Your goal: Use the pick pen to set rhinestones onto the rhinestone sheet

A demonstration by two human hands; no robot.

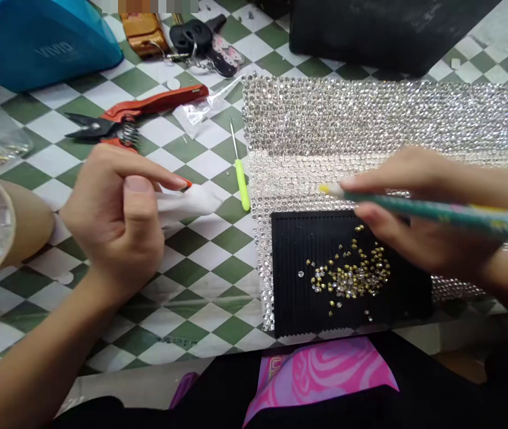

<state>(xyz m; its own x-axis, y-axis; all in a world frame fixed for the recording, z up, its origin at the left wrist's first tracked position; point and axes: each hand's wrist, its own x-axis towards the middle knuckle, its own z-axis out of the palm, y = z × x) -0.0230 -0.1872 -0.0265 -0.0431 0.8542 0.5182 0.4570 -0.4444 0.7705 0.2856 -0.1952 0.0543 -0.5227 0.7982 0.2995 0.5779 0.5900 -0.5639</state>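
Observation:
My left hand [115, 214] is closed, pinching a crumpled white tissue [198, 201] above the checked table. In my right hand [433, 238] is a green pencil [455, 217], pointing left, its pale tip yellow at the very end. That tip hovers over or touches a rhinestone-covered sheet [370, 113]; which of the two I cannot tell. A paler band of stones crosses the sheet beneath it. On the sheet's near part lies a black ridged tray [290, 250] with several loose rhinestones [352, 279], gold-backed and clear. My right hand covers the tray's upper right corner.
Between my hands lies a yellow-green handled awl [242, 185]. Red-handled pruning shears [151, 104] and a small plastic bag [198, 116] are beyond my left hand. A round tub [25, 223] stands at left. Keys [195, 39], a blue container [43, 47] and a black box [370, 36] sit behind.

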